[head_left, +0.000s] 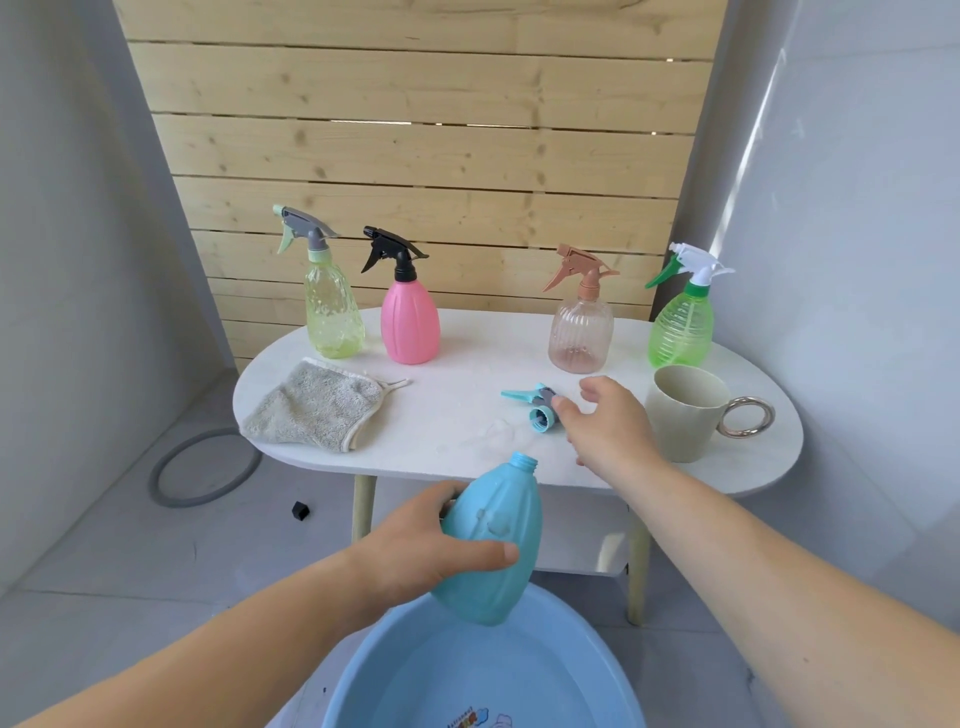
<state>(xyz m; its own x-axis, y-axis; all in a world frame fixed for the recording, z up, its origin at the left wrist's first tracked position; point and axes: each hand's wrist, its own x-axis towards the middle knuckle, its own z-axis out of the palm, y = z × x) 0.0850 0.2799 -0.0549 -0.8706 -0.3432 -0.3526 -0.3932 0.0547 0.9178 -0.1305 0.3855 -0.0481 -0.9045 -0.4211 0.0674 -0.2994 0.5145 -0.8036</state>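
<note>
The light blue basin (571, 675) nearest me is cut off by the bottom edge. A printed sticker sits inside it, but only part shows and its letters are too small to read.

Just above the basin, the left hand (436, 540) grips one blue bottle (504, 499), thumb across the front and fingers hidden behind it. The bottle is tilted and its threaded neck is bare.

Past it, the right hand (608, 421) reaches over the white oval table (457, 395) with its fingers loosely spread and holding nothing. One fingertip touches the single blue trigger spray head (540, 402), which lies on its side. Its tube, if it has one, is hidden.

One beige mug (683, 410) with a metal ring handle stands just right of that hand. One grey cloth (317, 405) lies at the table's left.

Four capped spray bottles stand along the back: yellow-green (330, 312), pink (409, 322), clear rose (581, 332) and green (680, 332). None of them shows a label.

Behind them is a wooden slat wall (415, 130).
</note>
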